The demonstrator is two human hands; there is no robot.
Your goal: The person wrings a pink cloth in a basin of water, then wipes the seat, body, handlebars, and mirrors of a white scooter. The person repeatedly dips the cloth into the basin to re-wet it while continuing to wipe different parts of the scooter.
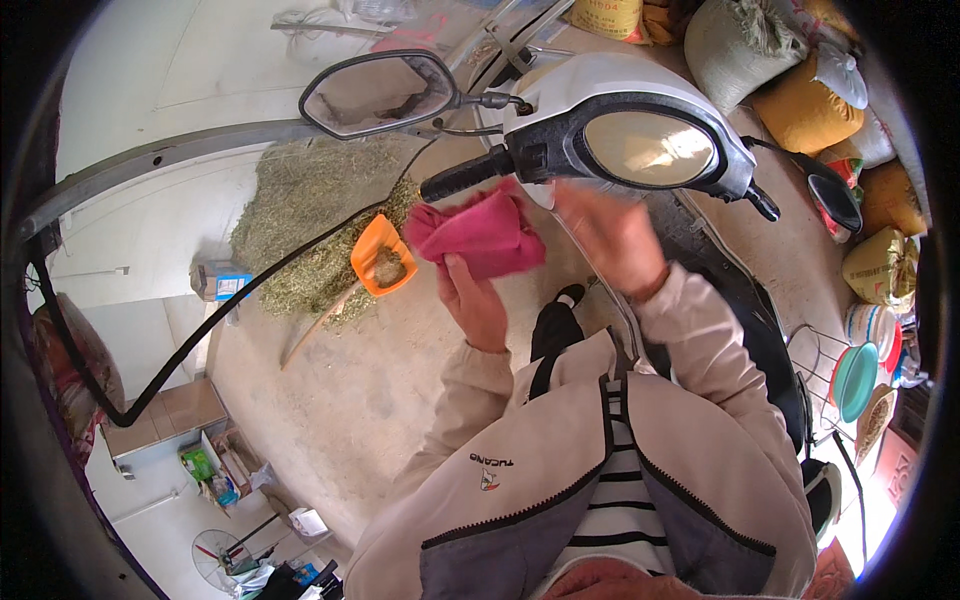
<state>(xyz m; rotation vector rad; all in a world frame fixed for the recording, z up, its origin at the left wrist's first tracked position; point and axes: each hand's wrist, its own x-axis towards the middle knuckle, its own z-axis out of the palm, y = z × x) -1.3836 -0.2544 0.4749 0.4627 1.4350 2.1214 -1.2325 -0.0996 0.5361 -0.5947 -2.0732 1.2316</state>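
Note:
My left hand grips the lower edge of a folded magenta cloth, its thumb on the near side. The cloth lies just below the black rubber handlebar grip of a white and black scooter. My right hand is motion-blurred under the instrument cluster, near the edge of the front panel; its fingers are too blurred to tell whether they hold anything. A rear-view mirror stands out above the grip, and a second mirror is at the right.
An orange shovel with a wooden handle lies by a heap of chopped dry plant matter. Full sacks line the right side, with a teal basin below them. A metal frame and black cable cross the left.

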